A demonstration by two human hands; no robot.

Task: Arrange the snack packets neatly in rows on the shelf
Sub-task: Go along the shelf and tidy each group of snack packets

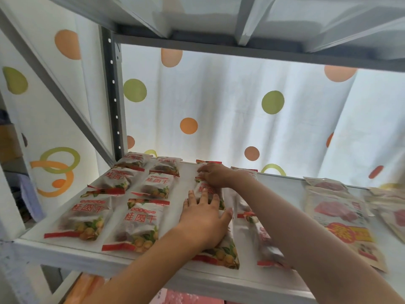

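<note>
White metal shelf (188,279) stands before a dotted curtain (219,110), carrying snack packets (140,222) laid in rows from its front edge to its back edge. Left hand (205,220) lies flat, fingers spread, pressing a packet in the third row near the front edge. Right hand (215,174) reaches across toward the back edge, fingers curled, pinching the rear packet (208,162) of that row.

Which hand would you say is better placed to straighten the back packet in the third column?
Probably the right hand: it already rests on the back packet, while the left hand lies flat on the nearer packets.
</note>
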